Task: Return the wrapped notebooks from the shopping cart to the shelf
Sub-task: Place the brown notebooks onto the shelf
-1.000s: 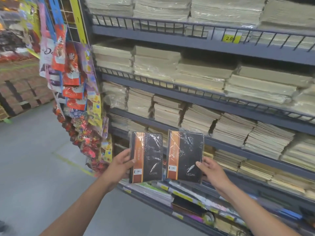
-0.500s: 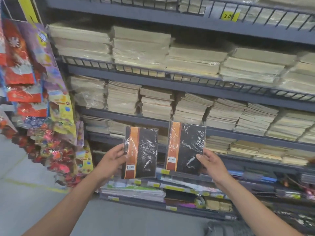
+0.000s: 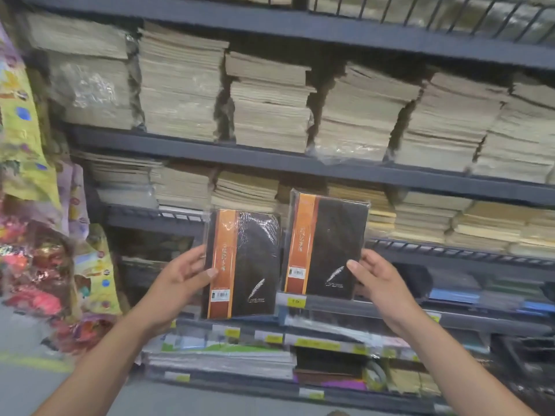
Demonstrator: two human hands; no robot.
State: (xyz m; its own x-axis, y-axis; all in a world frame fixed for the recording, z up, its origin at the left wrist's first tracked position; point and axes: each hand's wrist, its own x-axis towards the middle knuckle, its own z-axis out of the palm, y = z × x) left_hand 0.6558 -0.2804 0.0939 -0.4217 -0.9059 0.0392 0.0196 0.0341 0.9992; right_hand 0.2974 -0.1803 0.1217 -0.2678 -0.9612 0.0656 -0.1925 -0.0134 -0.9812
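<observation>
Wrapped notebooks [image 3: 241,264], two in number, were both out of the cart and held upright before the shelf [image 3: 186,147], neither yet set down. The cart itself lay outside the view, so whether more were in it could not be told. The left hand [image 3: 180,274] pinched the left notebook [image 3: 249,265] at its lower left edge, thumb on the orange band of the cover and fingers hidden behind, so that the book stood up and to the right of the grip. The right hand [image 3: 381,280] held the right notebook [image 3: 327,246] in mirror fashion at its lower right edge, thumb on the black cover, the book rising up and to the left of that grip. The two books stood side by side, close but apart, the right one higher. Its bottom edge lay just above a yellow price label [image 3: 295,301] on a lower rail; contact could not be determined. Stacks of beige paper [image 3: 180,85] filled the tiers above both grips, and coloured packets [image 3: 27,256] hung well to the left of the left grip. By this evidence the carrying was done and the placing was left to do.
</observation>
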